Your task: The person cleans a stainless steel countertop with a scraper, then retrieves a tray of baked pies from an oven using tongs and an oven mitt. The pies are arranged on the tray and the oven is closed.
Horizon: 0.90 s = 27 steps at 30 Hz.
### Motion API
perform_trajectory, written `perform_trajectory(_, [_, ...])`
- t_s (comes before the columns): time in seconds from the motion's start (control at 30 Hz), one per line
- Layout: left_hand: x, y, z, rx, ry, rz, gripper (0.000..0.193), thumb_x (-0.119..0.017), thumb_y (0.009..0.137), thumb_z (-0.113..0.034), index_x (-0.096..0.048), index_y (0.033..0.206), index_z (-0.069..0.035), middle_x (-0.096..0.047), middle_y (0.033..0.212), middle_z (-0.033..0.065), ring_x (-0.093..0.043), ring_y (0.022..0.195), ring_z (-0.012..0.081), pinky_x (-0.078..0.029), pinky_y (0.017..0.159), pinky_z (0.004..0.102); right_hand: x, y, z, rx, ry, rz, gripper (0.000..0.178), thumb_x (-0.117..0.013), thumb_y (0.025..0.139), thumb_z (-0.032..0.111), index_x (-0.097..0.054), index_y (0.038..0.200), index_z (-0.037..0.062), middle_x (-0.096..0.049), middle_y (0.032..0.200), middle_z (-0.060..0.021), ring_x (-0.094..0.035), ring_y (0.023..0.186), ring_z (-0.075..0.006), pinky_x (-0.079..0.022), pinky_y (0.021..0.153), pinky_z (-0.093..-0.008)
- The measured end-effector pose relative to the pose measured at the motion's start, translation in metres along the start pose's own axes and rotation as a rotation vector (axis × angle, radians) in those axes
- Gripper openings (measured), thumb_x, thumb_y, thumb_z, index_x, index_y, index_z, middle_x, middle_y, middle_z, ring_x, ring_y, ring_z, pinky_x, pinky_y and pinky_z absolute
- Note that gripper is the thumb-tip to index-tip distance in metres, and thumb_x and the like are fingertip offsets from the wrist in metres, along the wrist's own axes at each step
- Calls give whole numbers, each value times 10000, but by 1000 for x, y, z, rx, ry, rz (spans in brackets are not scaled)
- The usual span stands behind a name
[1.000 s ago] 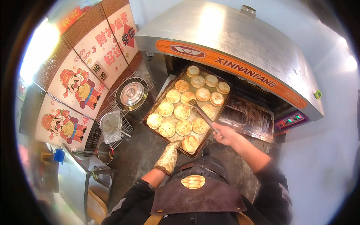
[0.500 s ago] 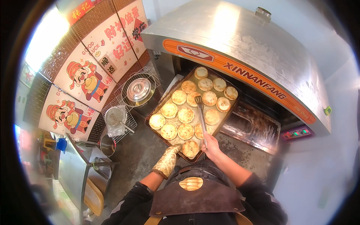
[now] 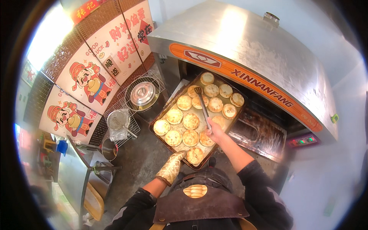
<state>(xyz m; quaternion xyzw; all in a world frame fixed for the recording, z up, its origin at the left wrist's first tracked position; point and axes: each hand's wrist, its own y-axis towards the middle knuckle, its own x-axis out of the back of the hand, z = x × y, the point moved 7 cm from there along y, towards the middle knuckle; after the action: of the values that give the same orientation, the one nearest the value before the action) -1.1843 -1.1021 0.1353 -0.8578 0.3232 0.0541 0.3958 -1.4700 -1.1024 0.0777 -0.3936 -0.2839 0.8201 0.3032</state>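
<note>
A dark baking tray (image 3: pixel 159 142) full of round browned flatbreads (image 3: pixel 190 121) lies tilted across the oven mouth, its near corner close to my apron. My left hand (image 3: pixel 171 168), in a patterned oven mitt (image 3: pixel 168 171), is closed on the tray's near edge beside the nearest flatbread. My bare right hand (image 3: pixel 215 130) grips the handle of long metal tongs (image 3: pixel 204 109) above the tray. Their dark slotted end is over a flatbread (image 3: pixel 193 91) near the far left side; I cannot tell whether it touches. My right hand covers part of a flatbread (image 3: pixel 219 122).
The steel oven (image 3: pixel 230 34) stands ahead, with a scorched metal plate (image 3: pixel 257 132) at its opening and a lit control panel (image 3: pixel 303 141) at right. A lidded pot (image 3: pixel 143 94), a wire rack (image 3: pixel 132 126) and a strainer (image 3: pixel 117 120) are left, near a steel table (image 3: pixel 73 172).
My right hand has moved farther away, carrying the tongs' end up and left from a middle flatbread to one beyond it. My left hand keeps its hold on the tray.
</note>
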Motion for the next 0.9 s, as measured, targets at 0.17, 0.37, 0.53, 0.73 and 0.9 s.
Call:
perform_trajectory(0.17, [-2, -17, -11, 31, 65, -66, 444, -588, 1127, -247, -607, 1462, 45, -656, 1468, 122, -591, 1364, 218, -455, 1173, 352, 18, 14, 19, 182, -372, -82, 383, -683, 1092, 391, -645, 1306, 76, -622, 880, -75, -559, 628, -165, -438, 509, -328])
perform_trajectory(0.37, [-5, -21, -18, -1, 82, -13, 419, -594, 1126, -238, -623, 1440, 38, -671, 1447, 112, -618, 1330, 209, -470, 1156, 342, -5, -39, 55, 1022, -1552, -436, 419, -637, 1084, 277, -557, 1423, 45, -687, 1081, -227, -696, 906, -424, -570, 776, -516])
perform_trajectory(0.53, [-4, -16, -13, -28, -13, 71, 396, -591, 1125, -216, -634, 1424, 39, -679, 1443, 110, -631, 1319, 202, -476, 1155, 337, -12, -55, 56, 846, -1818, -444, 518, -631, 1078, 291, -480, 1523, 72, -657, 1222, -245, -724, 991, -443, -594, 841, -551])
perform_trajectory(0.73, [3, 4, 5, -58, -144, 170, 377, -575, 1127, -183, -639, 1414, 53, -680, 1453, 118, -630, 1330, 197, -471, 1173, 341, 0, -126, 39, 834, -1931, -513, 588, -668, 1056, 280, -463, 1558, 52, -641, 1158, -215, -746, 872, -428, -623, 729, -507])
perform_trajectory(0.9, [11, 8, 12, -40, -96, 163, 386, -571, 1130, -198, -639, 1412, 55, -682, 1445, 117, -631, 1325, 200, -469, 1172, 348, -4, -190, 23, 735, -1792, -510, 606, -704, 1036, 257, -467, 1556, 58, -645, 1207, -257, -725, 941, -476, -598, 797, -561])
